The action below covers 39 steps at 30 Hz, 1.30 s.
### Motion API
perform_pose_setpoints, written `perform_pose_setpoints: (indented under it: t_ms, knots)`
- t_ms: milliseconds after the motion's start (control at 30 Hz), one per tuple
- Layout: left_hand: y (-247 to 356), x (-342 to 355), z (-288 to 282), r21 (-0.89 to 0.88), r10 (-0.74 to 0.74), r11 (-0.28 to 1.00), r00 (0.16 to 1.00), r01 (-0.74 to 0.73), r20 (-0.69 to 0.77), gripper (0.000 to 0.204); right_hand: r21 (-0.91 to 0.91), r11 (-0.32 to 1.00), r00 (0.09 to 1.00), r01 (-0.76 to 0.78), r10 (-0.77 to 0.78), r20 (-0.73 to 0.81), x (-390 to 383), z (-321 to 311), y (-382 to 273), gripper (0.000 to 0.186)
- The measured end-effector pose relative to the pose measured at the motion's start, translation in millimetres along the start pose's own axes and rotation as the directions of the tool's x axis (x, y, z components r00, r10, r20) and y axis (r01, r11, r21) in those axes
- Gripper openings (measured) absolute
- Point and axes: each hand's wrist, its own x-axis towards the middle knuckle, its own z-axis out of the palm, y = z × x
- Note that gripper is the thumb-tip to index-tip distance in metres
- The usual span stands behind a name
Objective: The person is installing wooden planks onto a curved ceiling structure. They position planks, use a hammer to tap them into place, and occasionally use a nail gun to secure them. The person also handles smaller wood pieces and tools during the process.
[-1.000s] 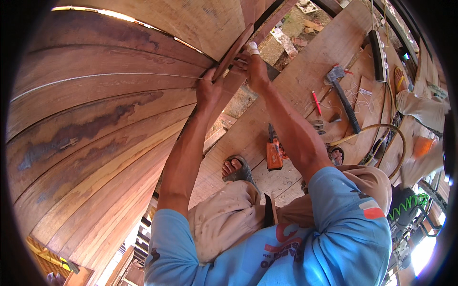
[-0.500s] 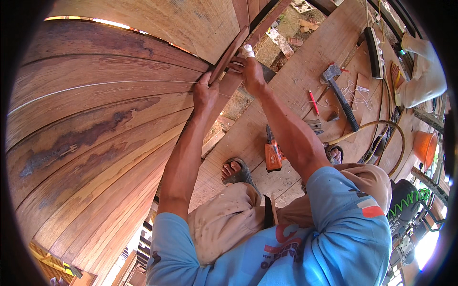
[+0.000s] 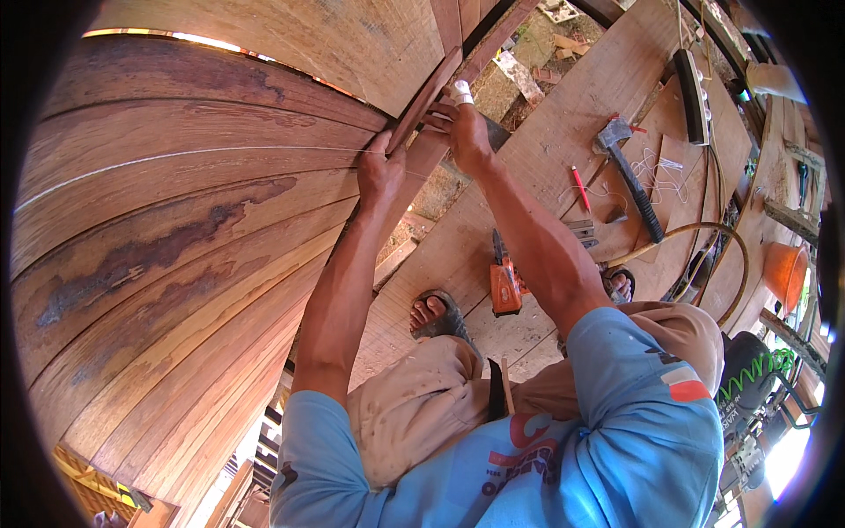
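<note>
Plank wall [image 3: 176,220] at left, white string [image 3: 176,157] running across it; left hand [image 3: 379,172] closed round lower end of narrow wood strip [image 3: 426,99], which sits at wall's right edge; strip's long axis slants from left hand up and rightward; right hand [image 3: 469,136] just right of strip, fingers half-curled toward it; cannot tell whether it grips; orange tool [image 3: 505,289], red marker [image 3: 581,188], hammer [image 3: 631,180] lie farther right on floor boards [image 3: 572,106].

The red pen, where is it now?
In the head view, upper right of centre, the red pen lies on the boards between the right forearm and the hammer.
</note>
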Motion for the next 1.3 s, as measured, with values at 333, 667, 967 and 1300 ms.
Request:
perform_pose_setpoints:
  t_ms: [333,667,967,1300]
  knots:
    - [-3,0,0,0.011,0.010,1.000,1.000,-0.010,0.008,0.044,0.025,1.000,1.000,-0.002,0.002,0.012,-1,1,-2,0.059]
    - [3,0,-2,0.002,0.017,1.000,1.000,-0.017,-0.002,0.045,0.016,1.000,1.000,-0.016,0.016,0.003,0,2,-5,0.058]
    - [4,0,-3,0.000,0.011,1.000,1.000,-0.011,0.010,0.046,0.024,1.000,1.000,-0.006,0.005,0.016,4,-2,0,0.062]
    - [15,-2,-8,-0.017,-0.008,1.000,0.999,0.009,0.043,0.043,0.029,1.000,0.999,0.006,-0.007,0.032,6,-4,3,0.063]
